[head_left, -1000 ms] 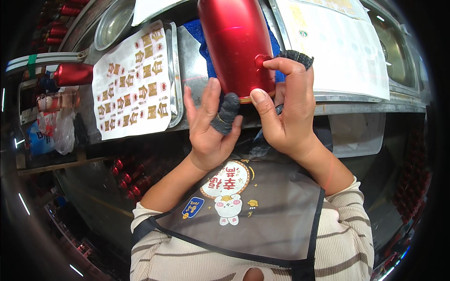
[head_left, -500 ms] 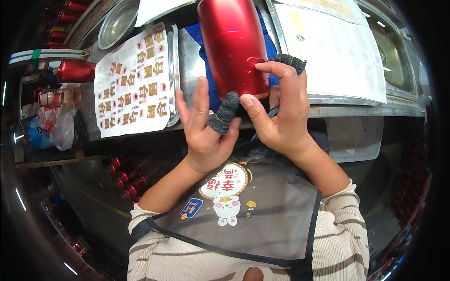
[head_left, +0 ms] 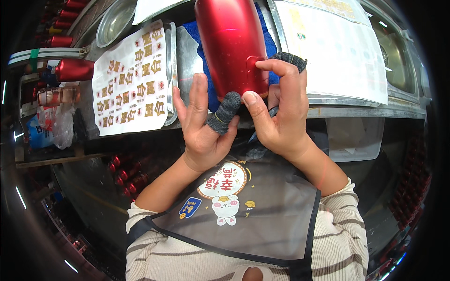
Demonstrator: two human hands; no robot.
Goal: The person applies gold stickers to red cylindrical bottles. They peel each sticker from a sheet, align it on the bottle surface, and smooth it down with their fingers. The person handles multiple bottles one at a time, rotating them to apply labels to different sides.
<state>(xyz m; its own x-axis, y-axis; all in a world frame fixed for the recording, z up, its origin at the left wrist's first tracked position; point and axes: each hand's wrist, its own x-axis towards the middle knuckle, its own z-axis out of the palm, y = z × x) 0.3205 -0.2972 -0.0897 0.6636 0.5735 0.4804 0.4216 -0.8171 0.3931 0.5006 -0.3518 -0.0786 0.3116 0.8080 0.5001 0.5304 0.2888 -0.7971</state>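
Note:
A glossy red metal bottle (head_left: 232, 47) lies on a blue cloth (head_left: 269, 42), its near end toward me. A small clear patch, perhaps a film or decal, shows on its surface beside my right index fingertip. My right hand (head_left: 286, 105) grips the bottle's near right side, thumb at the end's edge and index bent onto the surface; one finger wears a dark grey knit cover. My left hand (head_left: 204, 126) has its fingers stretched up and apart. Its grey-covered index finger touches or nearly touches the near end of the bottle.
Left of the bottle, a decal sheet (head_left: 133, 84) with gold characters lies on a metal tray (head_left: 170, 61). A whiter sheet (head_left: 333, 61) lies to the right, with a metal basin (head_left: 396, 56) beyond. Another red bottle (head_left: 75, 70) and a metal bowl (head_left: 115, 23) are at left.
My right thumb has shifted slightly upward on the bottle's edge. My left hand has moved slightly left and up; the bottle stays nearly in place.

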